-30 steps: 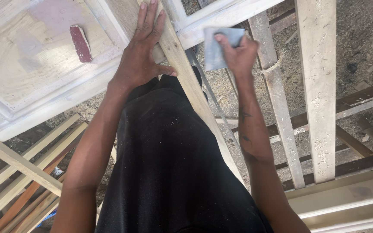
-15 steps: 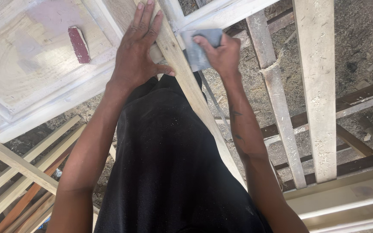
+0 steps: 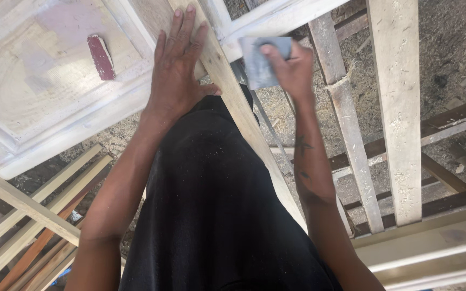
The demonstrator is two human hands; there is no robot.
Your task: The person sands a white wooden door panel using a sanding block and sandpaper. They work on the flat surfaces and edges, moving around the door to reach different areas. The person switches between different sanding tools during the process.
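With the left hand [image 3: 176, 75] flat on the wooden rail [image 3: 233, 99], the right hand [image 3: 292, 67] at two o'clock pinches grey sandpaper [image 3: 259, 64], seemingly loosely, so it could slip.

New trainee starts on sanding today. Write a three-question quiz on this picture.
1. True or false: the left hand lies flat on the wooden strip.
2. What does the right hand hold?
3. The dark red block lies: A) on the white panel; B) on the ground; C) in the left hand.

Key: 1 true. 2 a grey sheet of sandpaper. 3 A.
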